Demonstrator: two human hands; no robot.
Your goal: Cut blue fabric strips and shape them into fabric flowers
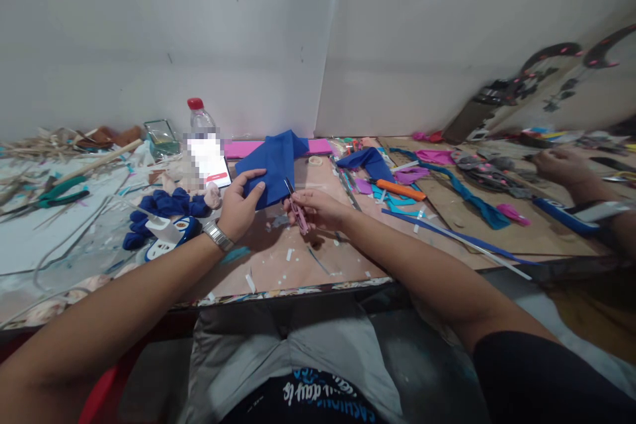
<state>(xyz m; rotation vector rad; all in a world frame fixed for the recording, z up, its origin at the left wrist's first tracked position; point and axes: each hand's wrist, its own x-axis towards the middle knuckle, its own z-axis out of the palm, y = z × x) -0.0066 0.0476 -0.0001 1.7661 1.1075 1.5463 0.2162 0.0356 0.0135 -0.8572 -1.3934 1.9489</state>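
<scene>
My left hand (239, 204), with a metal watch on the wrist, grips a piece of blue fabric (272, 162) with the thumb on top. The fabric is held above the table and is folded over at its upper right corner. In my right hand (322, 208) is a pair of small scissors (300, 214) with pinkish handles. Their dark blades point up and away, close to the fabric's lower right edge. Whether the blades touch the cloth I cannot tell. Behind the fabric lies a flat pink strip (243, 148).
Left stand a lit phone (209, 160), a red-capped bottle (201, 118), a power strip (171, 245), dark blue fabric pieces (169, 204) and green-handled pliers (62, 192). Right lie an orange cutter (399, 189) and coloured scraps. Another person's hand (559, 165) is at far right.
</scene>
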